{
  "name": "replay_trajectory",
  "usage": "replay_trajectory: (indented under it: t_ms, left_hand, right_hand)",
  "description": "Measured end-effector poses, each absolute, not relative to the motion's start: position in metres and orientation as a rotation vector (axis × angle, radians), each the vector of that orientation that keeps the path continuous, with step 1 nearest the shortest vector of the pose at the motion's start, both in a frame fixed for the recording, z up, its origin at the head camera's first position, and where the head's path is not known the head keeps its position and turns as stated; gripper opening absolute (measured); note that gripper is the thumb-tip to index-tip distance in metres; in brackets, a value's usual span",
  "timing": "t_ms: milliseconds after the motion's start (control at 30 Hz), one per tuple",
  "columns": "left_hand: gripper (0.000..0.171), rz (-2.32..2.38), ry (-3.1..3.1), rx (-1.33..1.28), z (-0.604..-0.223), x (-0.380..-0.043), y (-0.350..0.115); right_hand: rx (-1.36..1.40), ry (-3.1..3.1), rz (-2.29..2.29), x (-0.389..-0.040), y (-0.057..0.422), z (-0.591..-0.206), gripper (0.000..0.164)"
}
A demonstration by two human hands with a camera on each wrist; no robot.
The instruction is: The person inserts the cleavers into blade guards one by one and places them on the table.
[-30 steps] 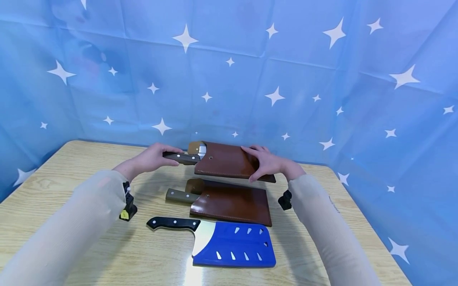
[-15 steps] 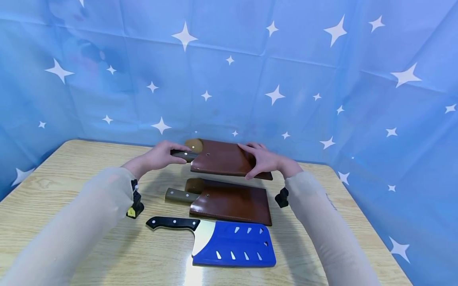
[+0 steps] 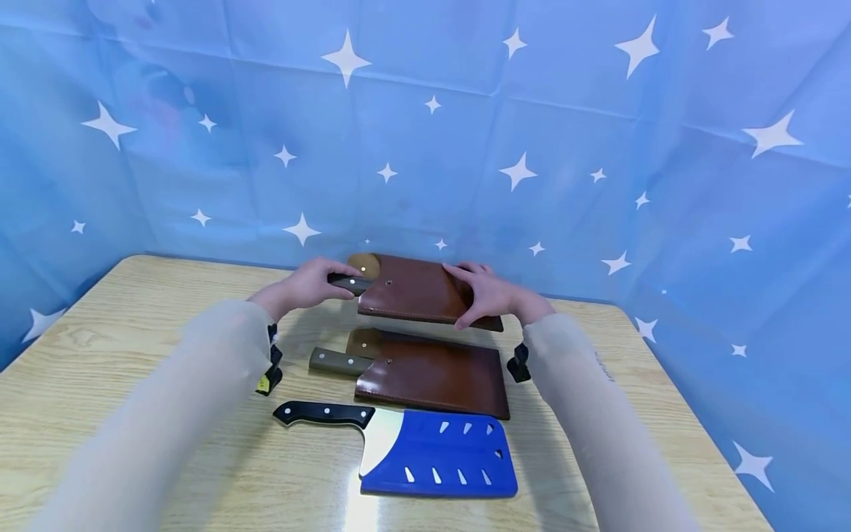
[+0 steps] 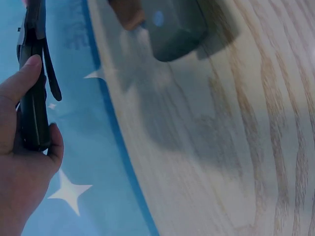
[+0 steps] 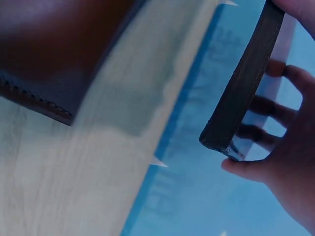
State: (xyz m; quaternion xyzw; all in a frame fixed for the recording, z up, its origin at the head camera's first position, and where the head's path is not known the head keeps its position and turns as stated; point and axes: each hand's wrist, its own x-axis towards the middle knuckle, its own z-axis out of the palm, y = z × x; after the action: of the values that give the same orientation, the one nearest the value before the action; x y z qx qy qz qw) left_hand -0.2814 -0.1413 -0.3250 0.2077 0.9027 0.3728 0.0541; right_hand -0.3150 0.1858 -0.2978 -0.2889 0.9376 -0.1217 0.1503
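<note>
Above the back of the table, a cleaver with a dark riveted handle (image 3: 349,284) sits in a brown leather sheath (image 3: 415,292); no blade shows. My left hand (image 3: 302,286) pinches the handle, thumb on one side and fingers on the other, as the left wrist view also shows. The sheath's far end is gripped by my right hand (image 3: 490,295), its fingers and thumb spread over opposite edges. A tan strap flap (image 3: 363,264) stands up by the sheath's mouth. In the right wrist view the sheath's dark edge (image 5: 241,83) lies between thumb and fingers.
Just in front lies a second cleaver, olive-brown handle (image 3: 335,361), in a brown leather sheath (image 3: 442,375). Nearest me is a black-handled cleaver (image 3: 322,413) with a blue slotted blade cover (image 3: 452,462). A blue star-patterned cloth (image 3: 425,140) hangs behind the wooden table (image 3: 166,295).
My left hand has moved right and pushed the cleaver deeper into the sheath, so the strip of blade seen earlier is hidden. The sheath has shifted slightly.
</note>
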Motion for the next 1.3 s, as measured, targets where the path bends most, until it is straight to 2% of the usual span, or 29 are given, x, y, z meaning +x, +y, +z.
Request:
replay_trajectory:
  t_ms: [400,933,1067,1300]
  left_hand:
    - [0.040,1.024,2.846,0.641,-0.346,-0.282,-0.126]
    - [0.038,0.852,2.878,0.669,-0.369,-0.271,-0.120]
    - [0.039,0.783,2.911,0.585,-0.366,-0.268,-0.117]
    - [0.052,0.698,2.955,0.433,-0.355,-0.259,-0.125]
  right_hand:
    - [-0.807,2.720,-0.359,-0.317,0.192,-0.331,0.112]
    - [-0.670,2.599,-0.309,-0.302,0.189,-0.346,0.106]
    - [-0.637,2.604,-0.357,-0.297,0.197,-0.343,0.098]
    - [-0.627,2.695,-0.500,-0.286,0.209,-0.335,0.073]
